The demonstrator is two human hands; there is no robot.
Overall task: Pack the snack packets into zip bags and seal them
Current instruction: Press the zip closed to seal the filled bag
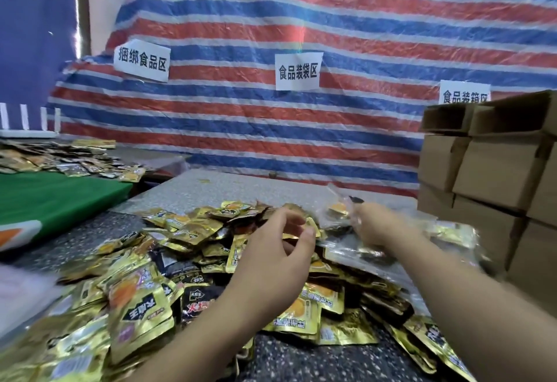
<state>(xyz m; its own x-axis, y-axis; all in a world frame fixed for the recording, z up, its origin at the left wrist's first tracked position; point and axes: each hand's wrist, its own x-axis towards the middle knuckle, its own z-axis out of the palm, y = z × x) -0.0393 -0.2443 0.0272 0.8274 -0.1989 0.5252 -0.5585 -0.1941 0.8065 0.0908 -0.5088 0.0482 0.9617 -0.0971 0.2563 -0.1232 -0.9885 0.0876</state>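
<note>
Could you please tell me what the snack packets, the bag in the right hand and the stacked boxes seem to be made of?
Snack packets: apparently metallised foil film, gold and glossy, creased with bright glints.
Bag: likely thin clear plastic, since the contents show through; blurred.
Boxes: probably corrugated cardboard, matt brown with folded flaps.

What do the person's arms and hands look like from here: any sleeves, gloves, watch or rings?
Both forearms come in bare from the bottom edge, with no sleeve showing on either. The left hand and the right hand wear no gloves. No watch, bracelet or ring shows. The right hand is motion-blurred, so small details there cannot be told.
</note>
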